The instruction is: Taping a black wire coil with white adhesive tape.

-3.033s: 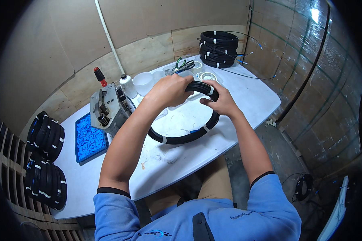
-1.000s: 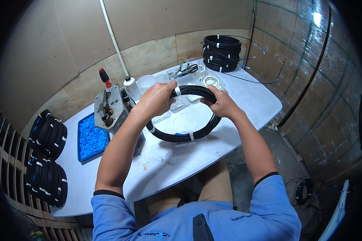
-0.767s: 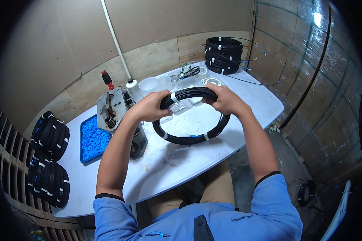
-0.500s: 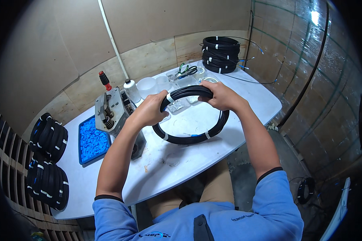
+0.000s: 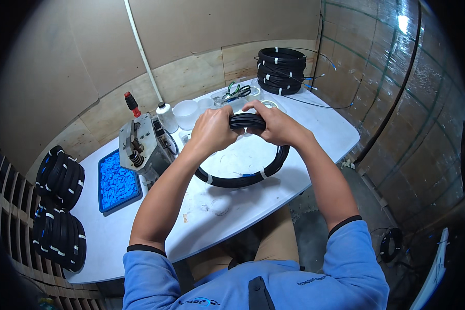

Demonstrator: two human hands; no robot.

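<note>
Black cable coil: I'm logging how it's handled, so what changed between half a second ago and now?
The left hand has moved right along the far side of the black cable coil, closer to the right hand; the white band that was beside it no longer shows. Both hands still hold the coil. The blue tray and stacked coils stay put.

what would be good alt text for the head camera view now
A person's left hand and right hand grip a black cable coil at a white table. To the left sit a metal machine and a tray of small blue pieces; more black coils are stacked at far right.
</note>
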